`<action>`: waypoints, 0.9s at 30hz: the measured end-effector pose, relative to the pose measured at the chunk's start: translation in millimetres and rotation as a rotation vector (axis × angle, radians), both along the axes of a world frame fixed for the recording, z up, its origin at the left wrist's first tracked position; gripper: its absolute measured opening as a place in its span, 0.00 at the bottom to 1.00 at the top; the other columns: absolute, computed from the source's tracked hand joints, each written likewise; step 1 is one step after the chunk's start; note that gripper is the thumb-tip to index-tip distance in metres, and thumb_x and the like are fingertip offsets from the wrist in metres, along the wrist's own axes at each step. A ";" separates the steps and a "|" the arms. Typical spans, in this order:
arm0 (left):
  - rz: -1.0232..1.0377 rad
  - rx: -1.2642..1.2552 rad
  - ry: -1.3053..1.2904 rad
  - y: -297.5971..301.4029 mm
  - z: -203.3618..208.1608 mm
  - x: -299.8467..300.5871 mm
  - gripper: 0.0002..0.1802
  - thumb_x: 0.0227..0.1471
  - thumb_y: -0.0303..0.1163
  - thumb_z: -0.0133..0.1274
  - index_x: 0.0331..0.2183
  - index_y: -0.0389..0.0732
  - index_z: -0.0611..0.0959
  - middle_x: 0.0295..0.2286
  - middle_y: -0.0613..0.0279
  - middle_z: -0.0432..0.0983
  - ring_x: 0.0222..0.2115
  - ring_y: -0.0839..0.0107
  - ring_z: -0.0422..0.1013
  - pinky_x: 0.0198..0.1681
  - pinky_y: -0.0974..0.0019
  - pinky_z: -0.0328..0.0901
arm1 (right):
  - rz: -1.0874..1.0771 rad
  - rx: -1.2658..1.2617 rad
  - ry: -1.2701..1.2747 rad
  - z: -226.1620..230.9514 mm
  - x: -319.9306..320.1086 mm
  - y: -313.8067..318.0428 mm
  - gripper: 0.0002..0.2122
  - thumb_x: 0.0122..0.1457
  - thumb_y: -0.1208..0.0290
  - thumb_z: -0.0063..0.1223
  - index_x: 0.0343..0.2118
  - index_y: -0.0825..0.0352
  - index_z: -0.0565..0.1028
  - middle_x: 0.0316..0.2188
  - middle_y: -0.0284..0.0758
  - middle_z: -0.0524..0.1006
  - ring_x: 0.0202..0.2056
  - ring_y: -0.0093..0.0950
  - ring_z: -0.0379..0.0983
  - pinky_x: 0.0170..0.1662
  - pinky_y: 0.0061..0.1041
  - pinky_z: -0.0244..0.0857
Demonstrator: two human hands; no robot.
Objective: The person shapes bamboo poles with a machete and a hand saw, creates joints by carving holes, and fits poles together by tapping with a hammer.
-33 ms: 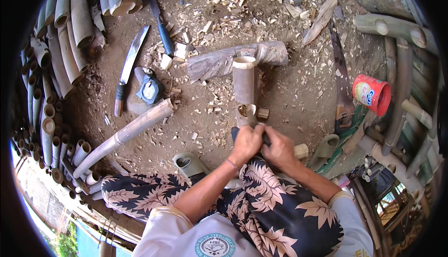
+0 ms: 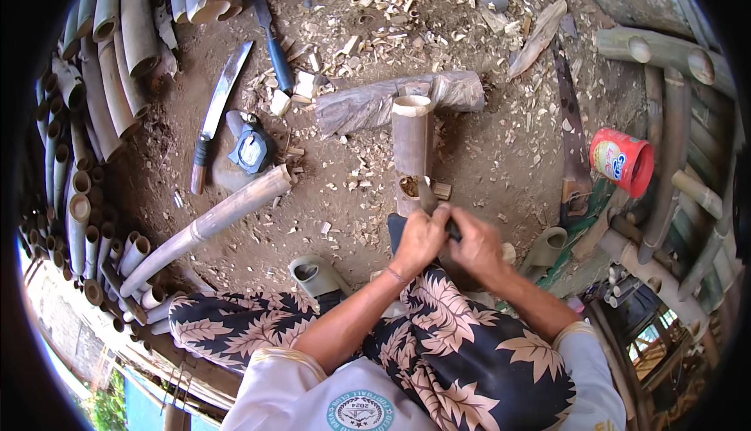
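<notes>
Both my hands are closed around a short bladed tool [image 2: 427, 195], a grey metal blade with a dark handle; its exact kind is partly hidden by my fingers. My left hand [image 2: 422, 238] grips it near the blade, and my right hand [image 2: 474, 242] wraps the handle end. The blade meets the right edge of a hole cut in a bamboo tube [image 2: 412, 143]. That tube points away from me, its far open end resting on a rough log [image 2: 356, 108]. A small wood chunk [image 2: 441, 191] lies beside the hole.
To the left lie a machete [image 2: 222, 102], a blue-handled chisel [image 2: 275, 55], a tape measure [image 2: 252, 152] and a long bamboo pole [image 2: 207, 229]. A handsaw [image 2: 573, 141] and red tin [image 2: 620, 160] are right. Stacked bamboo [image 2: 80, 210] lines the left side; chips litter the ground.
My hands and the blade have shifted slightly right and away from me. More of the hole in the bamboo shows, and the blade slants more.
</notes>
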State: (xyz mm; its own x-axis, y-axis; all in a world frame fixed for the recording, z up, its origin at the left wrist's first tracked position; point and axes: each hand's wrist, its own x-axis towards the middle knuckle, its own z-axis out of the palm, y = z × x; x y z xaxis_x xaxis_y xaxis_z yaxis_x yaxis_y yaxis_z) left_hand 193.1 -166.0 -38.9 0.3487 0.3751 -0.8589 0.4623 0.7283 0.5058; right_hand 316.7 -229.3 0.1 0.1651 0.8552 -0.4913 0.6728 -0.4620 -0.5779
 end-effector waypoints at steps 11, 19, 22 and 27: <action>1.086 -0.701 -0.630 10.7 12.0 8.1 0.21 0.62 0.55 0.39 0.33 0.48 0.74 0.19 0.70 0.62 0.25 0.74 0.61 0.35 0.64 0.59 | 1.360 -0.127 -0.370 25.9 2.6 165.3 0.04 0.48 0.68 0.59 0.22 0.61 0.81 0.22 0.33 0.82 0.25 0.27 0.81 0.27 0.29 0.73; 0.277 -0.528 -0.555 -0.8 14.2 -39.6 0.34 0.58 0.57 0.49 0.49 0.35 0.73 0.36 0.57 0.77 0.38 0.69 0.73 0.44 0.62 0.68 | 1.006 -0.209 -0.180 19.6 37.8 120.1 0.09 0.55 0.64 0.55 0.33 0.63 0.80 0.22 0.42 0.80 0.26 0.39 0.79 0.30 0.35 0.72; -0.389 -0.043 -0.478 -16.4 22.5 -50.9 0.49 0.50 0.55 0.61 0.59 0.27 0.63 0.47 0.43 0.74 0.49 0.58 0.71 0.55 0.59 0.64 | 0.486 -0.340 0.211 31.9 53.6 69.5 0.15 0.64 0.58 0.48 0.34 0.67 0.77 0.22 0.44 0.79 0.27 0.33 0.79 0.32 0.31 0.70; -0.339 0.336 -0.407 -38.0 67.4 -19.3 0.39 0.46 0.44 0.63 0.51 0.28 0.66 0.40 0.31 0.73 0.44 0.44 0.74 0.46 0.53 0.67 | -0.715 -0.025 0.776 40.6 35.9 -5.6 0.27 0.69 0.48 0.35 0.41 0.73 0.74 0.30 0.40 0.81 0.33 0.24 0.77 0.40 0.25 0.68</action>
State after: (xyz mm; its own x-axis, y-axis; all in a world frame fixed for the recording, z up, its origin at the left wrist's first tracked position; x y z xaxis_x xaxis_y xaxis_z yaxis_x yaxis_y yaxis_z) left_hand 173.8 -204.0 28.6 0.7696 0.4129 -0.4871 0.3621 0.3460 0.8655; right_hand 352.6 -234.9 40.6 0.2591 0.6711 -0.6946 -0.3109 -0.6229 -0.7179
